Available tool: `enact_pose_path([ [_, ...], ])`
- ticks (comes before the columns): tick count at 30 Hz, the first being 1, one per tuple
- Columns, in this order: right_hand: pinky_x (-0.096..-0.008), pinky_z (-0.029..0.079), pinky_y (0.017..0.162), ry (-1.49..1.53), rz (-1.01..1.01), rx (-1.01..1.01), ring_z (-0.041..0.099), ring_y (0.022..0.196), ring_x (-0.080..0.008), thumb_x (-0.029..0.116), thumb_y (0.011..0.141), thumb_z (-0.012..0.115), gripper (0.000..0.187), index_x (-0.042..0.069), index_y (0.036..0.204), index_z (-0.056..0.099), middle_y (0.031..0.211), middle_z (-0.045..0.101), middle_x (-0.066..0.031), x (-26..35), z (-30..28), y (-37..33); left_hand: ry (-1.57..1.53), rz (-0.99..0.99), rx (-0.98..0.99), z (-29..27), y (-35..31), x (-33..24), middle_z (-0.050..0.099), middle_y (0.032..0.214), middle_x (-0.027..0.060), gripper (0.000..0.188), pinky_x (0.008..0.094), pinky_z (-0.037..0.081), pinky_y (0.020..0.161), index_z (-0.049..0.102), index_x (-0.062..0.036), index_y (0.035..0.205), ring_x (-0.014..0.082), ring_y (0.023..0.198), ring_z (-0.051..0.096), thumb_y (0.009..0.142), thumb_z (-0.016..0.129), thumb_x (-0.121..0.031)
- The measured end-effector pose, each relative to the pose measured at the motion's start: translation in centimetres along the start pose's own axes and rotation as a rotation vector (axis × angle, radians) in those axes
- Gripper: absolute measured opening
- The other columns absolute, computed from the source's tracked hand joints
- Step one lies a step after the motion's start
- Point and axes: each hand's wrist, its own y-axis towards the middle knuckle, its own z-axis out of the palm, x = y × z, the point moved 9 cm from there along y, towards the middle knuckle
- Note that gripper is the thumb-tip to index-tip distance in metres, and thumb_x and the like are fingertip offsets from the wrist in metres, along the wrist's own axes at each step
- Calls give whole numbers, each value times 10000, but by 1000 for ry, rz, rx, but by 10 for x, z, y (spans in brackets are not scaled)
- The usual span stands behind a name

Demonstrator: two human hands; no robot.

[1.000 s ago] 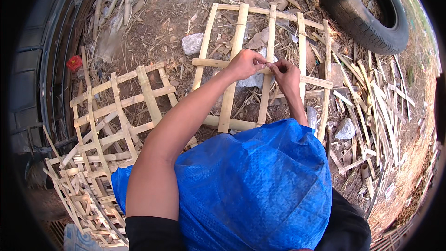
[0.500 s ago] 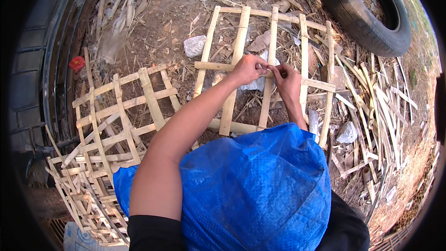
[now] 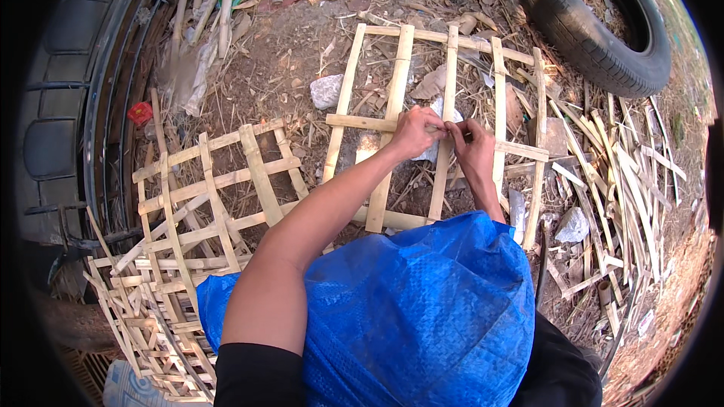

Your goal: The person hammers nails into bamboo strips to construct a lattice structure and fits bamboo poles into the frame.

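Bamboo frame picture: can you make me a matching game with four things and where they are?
Things:
1. tyre
2. blue sheet
3. frame stack
4. hands

Places:
A. over the lap, bottom middle
B. top right, on the dirt
C. on the bamboo frame, at a crossing of slats
D. left, beside the curved dark rim

Pairs: 1-B, 2-A, 3-D, 4-C
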Motion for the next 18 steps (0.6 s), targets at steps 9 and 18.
enact_pose_path([
  [9, -313, 460, 535, -10, 1, 48, 590, 546, -170, 143, 833, 761, 212, -29, 763, 661, 648, 648, -130, 4, 2, -2, -2, 12, -16, 2, -3, 6, 679, 934, 5, 163, 360, 398, 931, 775, -155, 920, 216, 956, 538, 761, 767, -120],
  [18, -305, 492, 589, 128, 149, 171, 634, 625, -152, 194, 795, 805, 238, -16, 844, 705, 693, 681, -97, -11, 7, -2, 100, 73, -13, -1, -3, 0, 678, 919, 3, 152, 360, 405, 897, 772, -147, 909, 216, 931, 532, 758, 784, -146],
])
